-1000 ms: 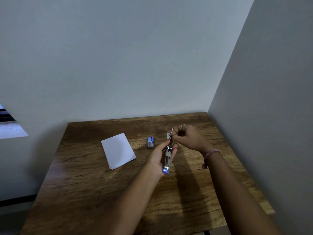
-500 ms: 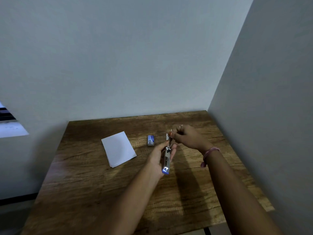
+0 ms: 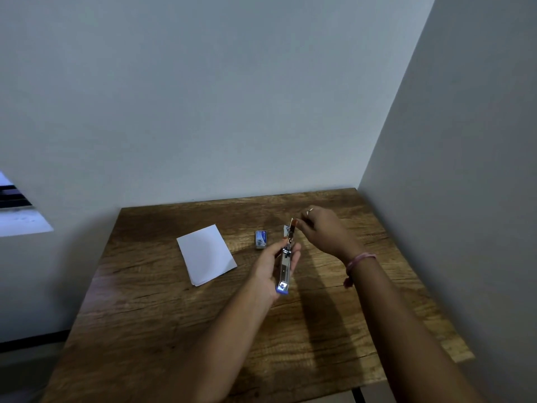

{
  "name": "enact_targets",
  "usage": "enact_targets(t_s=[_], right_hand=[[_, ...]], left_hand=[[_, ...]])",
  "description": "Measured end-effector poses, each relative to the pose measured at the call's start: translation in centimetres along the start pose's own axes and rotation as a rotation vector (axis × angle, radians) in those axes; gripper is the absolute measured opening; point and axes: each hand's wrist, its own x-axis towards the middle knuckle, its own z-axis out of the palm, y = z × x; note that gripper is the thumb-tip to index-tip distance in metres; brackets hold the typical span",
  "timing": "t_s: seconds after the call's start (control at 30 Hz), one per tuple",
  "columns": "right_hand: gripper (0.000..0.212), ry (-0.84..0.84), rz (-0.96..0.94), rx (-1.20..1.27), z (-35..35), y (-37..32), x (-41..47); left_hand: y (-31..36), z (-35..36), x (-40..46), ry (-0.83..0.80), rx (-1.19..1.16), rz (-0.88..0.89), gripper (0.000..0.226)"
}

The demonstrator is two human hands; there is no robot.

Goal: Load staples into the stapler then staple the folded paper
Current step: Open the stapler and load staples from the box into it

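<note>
A slim silver metal stapler with a blue near end [image 3: 285,264] is held above the middle of a brown wood-grain table [image 3: 334,330], lengthwise, blue tip toward the viewer and its far end tilted up. Its hinged top appears swung open at the far end. The left hand [image 3: 271,267] cradles the stapler from the left, fingers curled round its body and the thumb along the near-left side. The right hand [image 3: 322,231] reaches in from the right to the far, raised end, its fingertips pinched together against the opened top; whether a strip of staples sits between them is too small to tell. A ring [image 3: 309,211] shows on one right finger and a pink cord bracelet [image 3: 359,261] circles the right wrist.

Just left of the stapler's far end, a small blue and white staple box [image 3: 261,239] lies flat on the table, apart from both hands. Something small and white pokes out behind the stapler's far end; what it is cannot be told. Further left lies a white folded sheet of paper [image 3: 206,254], flat, turned slightly, untouched.

The table fits into a corner of plain pale grey walls [image 3: 203,97], one beyond its far edge and one along its right. A bright window edge [image 3: 20,222] shows at far left.
</note>
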Motion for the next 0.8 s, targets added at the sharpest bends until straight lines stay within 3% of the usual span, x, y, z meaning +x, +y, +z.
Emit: enact_targets(t_s=[0.5,0.63,0.8], right_hand=[[0.013,-0.037,0.044,0.135,-0.5,1.0,-0.3],[0.016,0.050,0.120,0.245,-0.6,1.6,-0.7],[0.014,0.048,0.077,0.242,-0.5,1.5,-1.0]], left_hand=[[0.0,-0.3,0.2,0.009,0.041,0.004,0.029],[0.1,-0.3,0.2,-0.004,0.036,0.007,0.026],[0.1,0.0,0.2,0.003,0.036,0.018,0.022]])
